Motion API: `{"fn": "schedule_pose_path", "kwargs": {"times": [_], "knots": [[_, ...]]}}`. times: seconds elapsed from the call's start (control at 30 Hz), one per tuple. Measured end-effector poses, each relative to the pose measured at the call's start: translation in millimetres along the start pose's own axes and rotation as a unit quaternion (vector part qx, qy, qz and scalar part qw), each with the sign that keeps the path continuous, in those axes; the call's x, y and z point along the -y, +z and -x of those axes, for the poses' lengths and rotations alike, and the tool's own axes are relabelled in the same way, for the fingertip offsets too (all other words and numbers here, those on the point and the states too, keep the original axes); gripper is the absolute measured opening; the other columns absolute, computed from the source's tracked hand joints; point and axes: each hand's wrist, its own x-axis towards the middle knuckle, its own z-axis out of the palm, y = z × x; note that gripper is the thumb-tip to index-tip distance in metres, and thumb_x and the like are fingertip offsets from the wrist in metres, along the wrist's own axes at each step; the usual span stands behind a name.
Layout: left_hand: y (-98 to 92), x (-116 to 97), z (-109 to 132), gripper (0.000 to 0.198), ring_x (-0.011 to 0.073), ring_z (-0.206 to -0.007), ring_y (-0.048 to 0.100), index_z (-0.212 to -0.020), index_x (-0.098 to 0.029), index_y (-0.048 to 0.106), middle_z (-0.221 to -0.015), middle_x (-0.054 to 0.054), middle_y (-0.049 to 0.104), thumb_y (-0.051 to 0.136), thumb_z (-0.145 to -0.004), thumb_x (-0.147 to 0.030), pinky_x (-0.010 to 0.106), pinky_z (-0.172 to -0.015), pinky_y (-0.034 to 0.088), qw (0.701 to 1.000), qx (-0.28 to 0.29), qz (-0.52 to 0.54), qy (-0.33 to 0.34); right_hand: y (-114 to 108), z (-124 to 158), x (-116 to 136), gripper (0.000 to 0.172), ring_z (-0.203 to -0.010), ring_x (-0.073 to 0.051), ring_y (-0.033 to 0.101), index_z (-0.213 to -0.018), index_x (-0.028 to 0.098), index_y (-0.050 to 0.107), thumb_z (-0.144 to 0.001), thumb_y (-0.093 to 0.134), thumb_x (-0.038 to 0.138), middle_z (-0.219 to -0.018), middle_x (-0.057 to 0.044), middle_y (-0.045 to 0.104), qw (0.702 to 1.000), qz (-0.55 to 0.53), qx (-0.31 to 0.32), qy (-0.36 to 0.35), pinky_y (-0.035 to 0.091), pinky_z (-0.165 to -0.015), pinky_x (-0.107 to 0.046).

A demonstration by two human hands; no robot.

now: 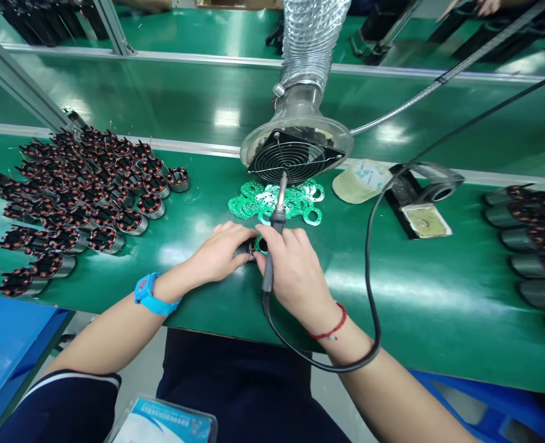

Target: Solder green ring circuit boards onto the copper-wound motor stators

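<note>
The left hand has thumb and fingers pinched around a dark part over the middle of the worktop, near a pile of green rings. The right hand is curled round a soldering iron, its thumb beside the green ring at the part's end; the fingers hide whether that ring sits flush. Good handling would keep the part steady, the ring square, the iron's tip pointing away from both hands, and the cable from tugging.
</note>
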Motion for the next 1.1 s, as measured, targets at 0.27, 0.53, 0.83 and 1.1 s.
{"fn": "schedule_pose_path", "kwargs": {"times": [0.27, 0.53, 0.83, 1.1], "knots": [[2.5, -6, 2, 0.033, 0.0249, -0.106, 0.054, -0.118, -0.017, 0.052, -0.115, 0.01, 0.06, 0.055, -0.085, -0.016, 0.044, -0.096, 0.046, 0.996, -0.047, 0.057, 0.048, 16, 21, -8, 0.042, -0.093, -0.028, 0.061, -0.129, 0.023, 0.047, -0.09, 0.06, 0.034, -0.106, -0.01, 0.067, 0.984, -0.134, -0.084, 0.084, 0.052, -0.082, -0.045], [23.4, -29, -4, 0.029, 0.0276, -0.107, 0.054, -0.113, -0.017, 0.052, -0.113, 0.012, 0.058, 0.06, -0.089, -0.031, 0.046, -0.093, 0.048, 0.996, -0.087, 0.017, 0.018, 20, 36, -19, 0.041, -0.111, -0.024, 0.062, -0.131, 0.027, 0.046, -0.092, 0.045, 0.015, -0.116, -0.009, 0.064, 0.956, -0.257, -0.058, 0.126, 0.054, -0.093, -0.046], [2.1, -27, -1, 0.033, 0.0254, -0.12, 0.052, -0.122, -0.017, 0.057, -0.126, 0.013, 0.052, 0.053, -0.09, -0.015, 0.045, -0.104, 0.047, 0.997, 0.005, 0.057, 0.044, 31, 35, -16, 0.044, -0.088, -0.02, 0.066, -0.13, 0.025, 0.043, -0.087, 0.053, 0.018, -0.093, -0.004, 0.063, 0.941, -0.271, -0.125, 0.159, 0.057, -0.084, -0.041], [7.4, -23, -2, 0.032, 0.0251, -0.12, 0.055, -0.122, -0.014, 0.057, -0.127, 0.015, 0.054, 0.05, -0.091, -0.017, 0.042, -0.103, 0.049, 0.996, -0.032, 0.064, 0.052, 24, 35, -23, 0.046, -0.084, -0.017, 0.067, -0.129, 0.027, 0.042, -0.086, 0.057, 0.018, -0.091, -0.001, 0.065, 0.94, -0.301, -0.09, 0.13, 0.056, -0.079, -0.034]]}}
